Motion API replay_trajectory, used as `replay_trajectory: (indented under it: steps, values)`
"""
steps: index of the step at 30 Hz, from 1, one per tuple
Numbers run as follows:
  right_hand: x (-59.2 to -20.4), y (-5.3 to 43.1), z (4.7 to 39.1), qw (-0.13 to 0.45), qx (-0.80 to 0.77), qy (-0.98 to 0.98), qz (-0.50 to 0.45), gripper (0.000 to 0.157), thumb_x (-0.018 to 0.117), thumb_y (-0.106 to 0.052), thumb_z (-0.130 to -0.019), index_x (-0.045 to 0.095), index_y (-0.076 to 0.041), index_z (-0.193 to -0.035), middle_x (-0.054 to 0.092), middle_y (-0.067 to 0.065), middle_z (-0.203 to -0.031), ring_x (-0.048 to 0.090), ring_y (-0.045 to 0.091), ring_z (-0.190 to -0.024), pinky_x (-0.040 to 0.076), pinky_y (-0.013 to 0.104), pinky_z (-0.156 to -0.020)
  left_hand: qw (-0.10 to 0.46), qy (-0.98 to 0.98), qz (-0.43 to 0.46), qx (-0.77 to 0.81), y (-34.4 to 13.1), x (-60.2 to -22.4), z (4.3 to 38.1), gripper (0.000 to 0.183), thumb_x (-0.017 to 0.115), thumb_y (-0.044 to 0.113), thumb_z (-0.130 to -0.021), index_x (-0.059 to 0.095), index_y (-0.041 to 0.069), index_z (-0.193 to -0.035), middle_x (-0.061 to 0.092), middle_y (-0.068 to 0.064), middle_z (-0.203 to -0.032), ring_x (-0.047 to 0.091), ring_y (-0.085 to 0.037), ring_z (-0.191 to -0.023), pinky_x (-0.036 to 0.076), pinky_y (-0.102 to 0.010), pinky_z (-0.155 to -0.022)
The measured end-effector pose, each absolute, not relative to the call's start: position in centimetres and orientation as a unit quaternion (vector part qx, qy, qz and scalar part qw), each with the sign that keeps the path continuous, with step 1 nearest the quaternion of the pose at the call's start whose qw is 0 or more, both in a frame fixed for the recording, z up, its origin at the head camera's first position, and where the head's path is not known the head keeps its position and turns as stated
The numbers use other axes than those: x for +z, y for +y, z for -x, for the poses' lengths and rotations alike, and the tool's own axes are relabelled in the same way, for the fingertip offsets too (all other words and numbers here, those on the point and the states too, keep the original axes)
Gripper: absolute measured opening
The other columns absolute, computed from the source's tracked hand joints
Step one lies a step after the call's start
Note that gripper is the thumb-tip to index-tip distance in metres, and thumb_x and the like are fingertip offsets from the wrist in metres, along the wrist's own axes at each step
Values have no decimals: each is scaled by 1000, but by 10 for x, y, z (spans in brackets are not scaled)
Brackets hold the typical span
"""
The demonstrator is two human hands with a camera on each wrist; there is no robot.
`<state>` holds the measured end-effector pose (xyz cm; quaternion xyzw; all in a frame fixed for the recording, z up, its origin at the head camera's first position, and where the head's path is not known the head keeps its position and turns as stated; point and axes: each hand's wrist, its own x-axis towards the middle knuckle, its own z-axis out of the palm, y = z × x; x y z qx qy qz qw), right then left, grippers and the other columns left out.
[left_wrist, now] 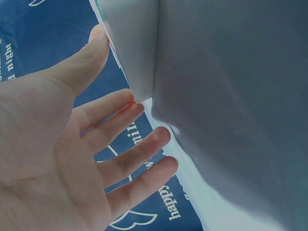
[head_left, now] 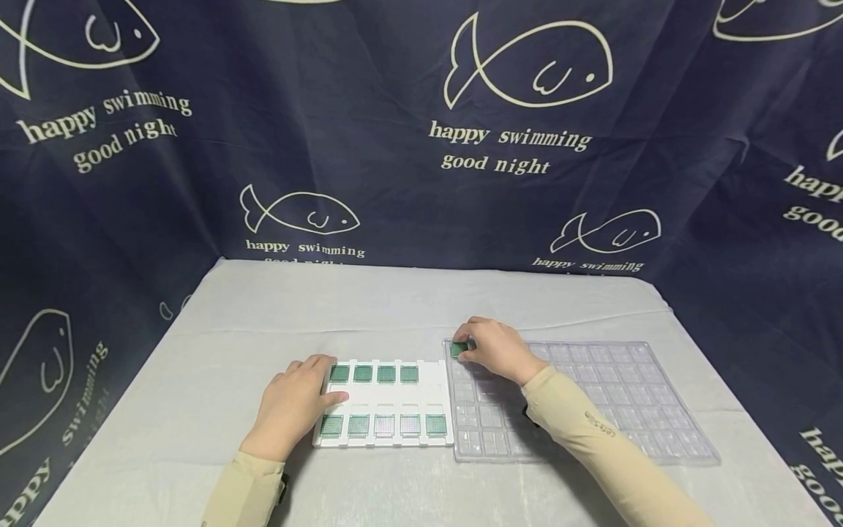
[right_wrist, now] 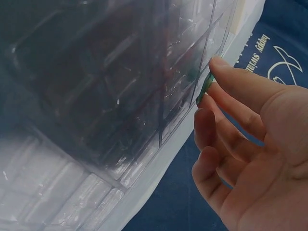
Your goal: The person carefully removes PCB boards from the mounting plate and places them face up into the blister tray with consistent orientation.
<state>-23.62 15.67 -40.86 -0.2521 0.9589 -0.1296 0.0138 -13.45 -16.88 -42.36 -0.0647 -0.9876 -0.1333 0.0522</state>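
My right hand [head_left: 498, 350] pinches a small green circuit board [head_left: 459, 350] between thumb and fingertips over the far left corner compartment of a clear plastic tray [head_left: 699, 455]. In the right wrist view the green board [right_wrist: 206, 88] shows edge-on, close to the tray's surface. My left hand [head_left: 293, 405] rests at the left edge of a white tray [head_left: 431, 391], its thumb lying over the top near the middle. The left wrist view shows its fingers straight and spread, fingertips at the tray's edge. Two rows of green boards [head_left: 386, 374] lie in the white tray.
Both trays stand side by side on a table with a pale cloth [head_left: 276, 307]. The clear tray has many shallow compartments. A dark blue curtain [head_left: 395, 146] with fish drawings and lettering hangs behind the table and at both sides.
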Motion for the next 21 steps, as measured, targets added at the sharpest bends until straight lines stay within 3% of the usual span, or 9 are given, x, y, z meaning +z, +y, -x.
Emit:
replay_trajectory:
  steps: [21]
  values:
    - [-410,157,240,21,-137,959,248,32,88,-22,-79,77,-15,-108,72,-2,-101,70,19,-92,59,41,-80,53,-988,62,-132,-168,-424,135,62,82,41,-81,65,7,-129,70,-12,-129,67,-36,-108,57,-52,-83]
